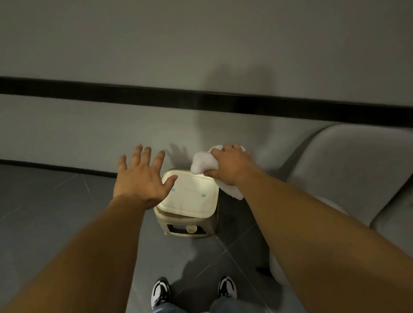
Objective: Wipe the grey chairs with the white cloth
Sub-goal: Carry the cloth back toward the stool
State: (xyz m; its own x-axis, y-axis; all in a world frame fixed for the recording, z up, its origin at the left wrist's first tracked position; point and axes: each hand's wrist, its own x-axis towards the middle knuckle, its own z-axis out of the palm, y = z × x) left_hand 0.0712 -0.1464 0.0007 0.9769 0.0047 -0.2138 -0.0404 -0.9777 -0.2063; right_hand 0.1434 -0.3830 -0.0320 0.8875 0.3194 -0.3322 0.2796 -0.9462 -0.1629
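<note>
Grey tiled floor (49,210), beige stool (191,202) by wall. White cloth (204,164) is gripped, bunched, by right hand (232,166); left hand (140,177) is held spread, empty. Grey chair (352,164) at right is best wiped with flattened cloth.

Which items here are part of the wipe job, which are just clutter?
Job:
white cloth, gripped in right hand
grey chairs, at the right
left hand, open, holding nothing

Just there:
beige stool, on the floor under the hands
shoes
</note>
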